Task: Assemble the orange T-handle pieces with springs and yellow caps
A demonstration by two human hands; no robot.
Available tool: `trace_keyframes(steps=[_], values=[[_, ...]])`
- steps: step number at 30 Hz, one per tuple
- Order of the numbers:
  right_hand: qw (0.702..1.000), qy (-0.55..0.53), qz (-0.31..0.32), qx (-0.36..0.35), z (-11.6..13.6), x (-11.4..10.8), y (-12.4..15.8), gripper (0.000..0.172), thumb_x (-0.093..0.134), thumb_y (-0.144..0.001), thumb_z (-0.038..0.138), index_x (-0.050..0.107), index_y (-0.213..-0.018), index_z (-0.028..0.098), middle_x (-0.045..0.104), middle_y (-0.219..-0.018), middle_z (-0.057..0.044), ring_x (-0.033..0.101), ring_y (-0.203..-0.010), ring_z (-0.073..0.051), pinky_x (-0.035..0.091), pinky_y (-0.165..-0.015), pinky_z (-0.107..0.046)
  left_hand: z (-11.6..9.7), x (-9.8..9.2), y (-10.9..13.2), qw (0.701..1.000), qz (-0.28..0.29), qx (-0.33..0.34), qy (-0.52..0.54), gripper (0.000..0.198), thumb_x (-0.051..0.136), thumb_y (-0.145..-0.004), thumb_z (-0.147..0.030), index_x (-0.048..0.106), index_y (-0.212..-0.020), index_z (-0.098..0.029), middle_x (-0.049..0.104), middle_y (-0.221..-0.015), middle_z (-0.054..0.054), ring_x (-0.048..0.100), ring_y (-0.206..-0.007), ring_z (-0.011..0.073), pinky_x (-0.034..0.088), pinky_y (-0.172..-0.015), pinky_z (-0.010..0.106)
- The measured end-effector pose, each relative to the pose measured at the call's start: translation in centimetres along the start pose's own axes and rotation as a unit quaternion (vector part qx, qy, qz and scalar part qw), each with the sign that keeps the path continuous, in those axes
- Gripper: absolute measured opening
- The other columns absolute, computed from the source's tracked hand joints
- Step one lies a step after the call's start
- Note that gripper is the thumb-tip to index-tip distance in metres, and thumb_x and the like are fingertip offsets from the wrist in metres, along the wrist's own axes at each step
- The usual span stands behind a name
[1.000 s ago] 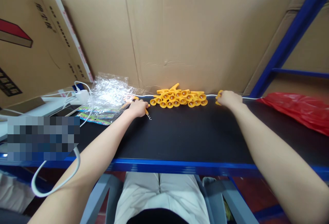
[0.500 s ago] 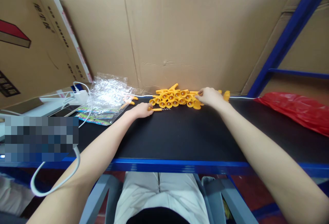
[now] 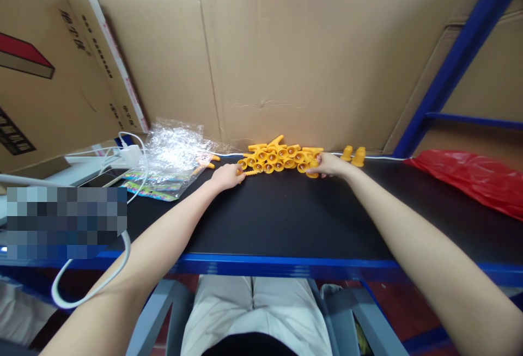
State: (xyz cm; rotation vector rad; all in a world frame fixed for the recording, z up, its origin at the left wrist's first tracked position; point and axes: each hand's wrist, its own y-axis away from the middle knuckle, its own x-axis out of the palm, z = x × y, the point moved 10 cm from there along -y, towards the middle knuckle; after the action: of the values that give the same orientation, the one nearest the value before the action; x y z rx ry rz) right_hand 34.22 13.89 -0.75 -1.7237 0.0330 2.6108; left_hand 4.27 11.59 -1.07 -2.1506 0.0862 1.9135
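Toward the back of the black table lies a stacked pile of yellow trumpet-shaped pieces (image 3: 281, 153), many with their round open ends facing me. My left hand (image 3: 227, 176) is closed at the pile's left end and holds a thin yellow ribbed rod (image 3: 252, 172). The rod points right, along the pile's lower front edge. At the right end, my right hand (image 3: 333, 165) is closed around a yellow trumpet-shaped piece (image 3: 312, 170), its thumb in front; the fingers hide part of it. Two small stacks of yellow cups (image 3: 358, 157) stand upright beyond that hand.
Clear plastic bags (image 3: 174, 152) lie left of the pile, over colourful printed packets (image 3: 153, 187). A white plug with cables (image 3: 129, 154) is farther left. Red plastic (image 3: 466, 179) lies at right. A cardboard wall (image 3: 286, 62) rises behind the table's black top (image 3: 281, 214).
My right hand has come down slightly at the pile's right end, uncovering the cups behind it. The rod in my left hand has tilted up against the pile; a pale zigzag beside it no longer shows.
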Motion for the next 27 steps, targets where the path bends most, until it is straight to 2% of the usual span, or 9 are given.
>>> trace_keyframes(steps=[3, 6, 10, 14, 18, 22, 27], values=[[0.999, 0.034, 0.022, -0.01, 0.9, 0.2, 0.7, 0.025, 0.069, -0.071, 0.035, 0.052, -0.076, 0.017, 0.054, -0.054, 0.002, 0.052, -0.05, -0.011, 0.037, -0.045, -0.022, 0.0, -0.1, 0.1, 1.0, -0.002, -0.006, -0.004, 0.038, 0.042, -0.082, -0.044, 0.062, -0.104, -0.021, 0.068, -0.097, 0.01, 0.063, -0.093, 0.0274, 0.047, -0.077, 0.035], [0.995, 0.079, 0.012, -0.066, 2.7, 0.2, 1.1, 0.026, 0.07, -0.067, 0.036, 0.051, -0.072, 0.018, 0.057, -0.064, -0.001, 0.055, -0.059, -0.014, 0.039, -0.051, -0.024, -0.1, -0.1, 0.1, 1.0, 0.003, 0.004, -0.003, 0.036, 0.042, -0.082, -0.043, 0.061, -0.103, -0.021, 0.068, -0.096, 0.009, 0.063, -0.091, 0.0263, 0.047, -0.076, 0.034], [0.986, 0.106, -0.007, -0.131, 5.0, 0.6, 1.7, 0.029, 0.069, -0.065, 0.033, 0.055, -0.084, 0.016, 0.062, -0.08, -0.003, 0.057, -0.071, -0.018, 0.041, -0.058, -0.026, -0.9, 0.0, 0.2, 0.998, 0.017, 0.049, 0.022, 0.033, 0.045, -0.081, -0.044, 0.06, -0.1, -0.021, 0.069, -0.092, 0.006, 0.064, -0.084, 0.0216, 0.046, -0.072, 0.029], [0.969, 0.076, -0.023, -0.233, 7.9, 1.3, 2.8, 0.028, 0.062, -0.067, 0.014, 0.059, -0.095, 0.016, 0.064, -0.096, -0.005, 0.059, -0.083, -0.018, 0.043, -0.07, -0.026, -1.5, -0.1, 0.4, 0.996, 0.024, 0.072, 0.054, 0.033, 0.049, -0.078, -0.045, 0.06, -0.096, -0.02, 0.068, -0.085, 0.004, 0.063, -0.077, 0.0192, 0.045, -0.067, 0.026], [0.944, 0.067, -0.033, -0.322, 9.8, 2.1, 3.8, 0.027, 0.059, -0.07, 0.012, 0.065, -0.095, 0.018, 0.066, -0.097, -0.006, 0.059, -0.085, -0.019, 0.044, -0.074, -0.027, -1.9, -0.2, 0.4, 0.993, 0.015, 0.091, 0.067, 0.029, 0.049, -0.078, -0.042, 0.059, -0.093, -0.02, 0.067, -0.08, 0.004, 0.062, -0.073, 0.0184, 0.043, -0.063, 0.025], [0.934, 0.067, -0.031, -0.35, 10.5, 2.7, 4.0, 0.027, 0.06, -0.073, 0.017, 0.068, -0.1, 0.018, 0.067, -0.095, -0.007, 0.059, -0.079, -0.018, 0.045, -0.07, -0.027, -1.9, -0.2, 0.3, 0.993, -0.002, 0.101, 0.066, 0.029, 0.049, -0.078, -0.042, 0.059, -0.093, -0.02, 0.067, -0.077, 0.004, 0.061, -0.069, 0.0182, 0.041, -0.061, 0.026], [0.939, 0.055, -0.027, -0.339, 10.2, 2.8, 3.5, 0.029, 0.06, -0.075, 0.021, 0.067, -0.103, 0.017, 0.068, -0.094, -0.007, 0.06, -0.077, -0.018, 0.045, -0.069, -0.027, -2.6, -0.2, 0.3, 0.99, -0.013, 0.123, 0.068, 0.03, 0.047, -0.08, -0.043, 0.059, -0.094, -0.02, 0.066, -0.075, 0.002, 0.06, -0.068, 0.0179, 0.04, -0.061, 0.026]])
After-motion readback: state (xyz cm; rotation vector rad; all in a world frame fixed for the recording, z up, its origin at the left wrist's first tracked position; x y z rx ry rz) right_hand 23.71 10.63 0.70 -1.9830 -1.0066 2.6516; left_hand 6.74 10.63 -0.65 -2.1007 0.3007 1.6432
